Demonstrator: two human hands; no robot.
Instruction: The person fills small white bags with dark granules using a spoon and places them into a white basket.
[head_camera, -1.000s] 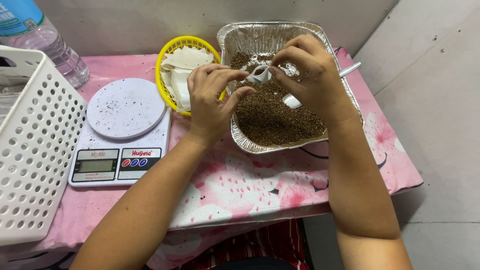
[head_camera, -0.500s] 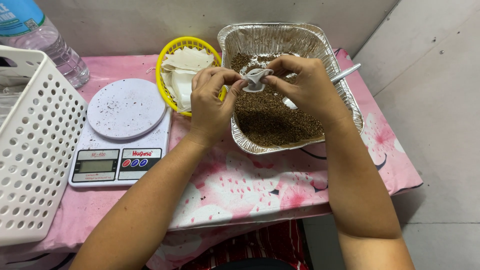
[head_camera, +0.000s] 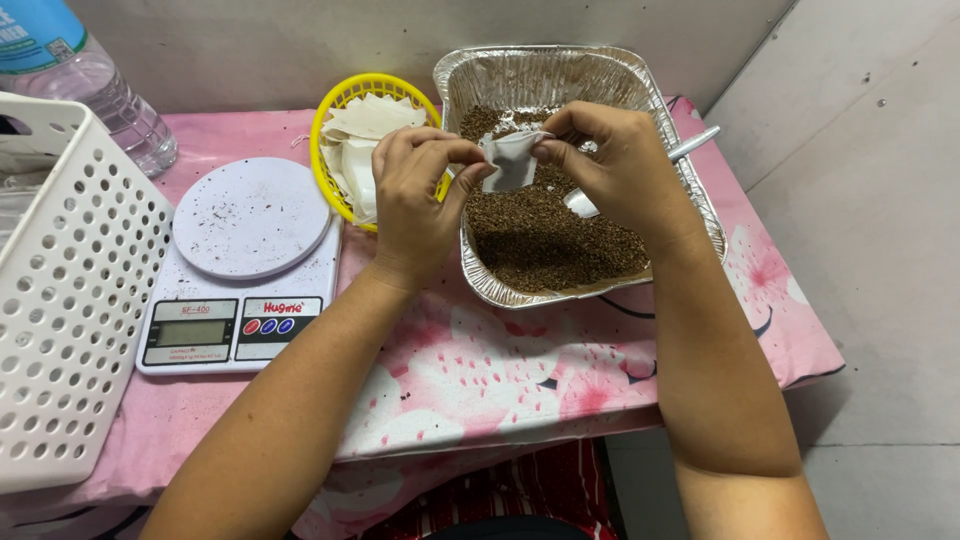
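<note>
White sachet (head_camera: 512, 160) pinched between left hand (head_camera: 412, 190) and right hand (head_camera: 622, 170), over one foil tray (head_camera: 690, 200).

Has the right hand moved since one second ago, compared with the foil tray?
Yes. The right hand has moved left and slightly down from the foil tray far right corner toward its middle, holding the small white bag.

We sit at a small table (head_camera: 480, 400) covered with a pink cloth (head_camera: 600, 370) printed with pale blossoms. Behind it we see a plain grey wall (head_camera: 300, 50), close against the table's far edge. To our right lies a grey tiled floor (head_camera: 870, 250), speckled, under even, soft light.
</note>
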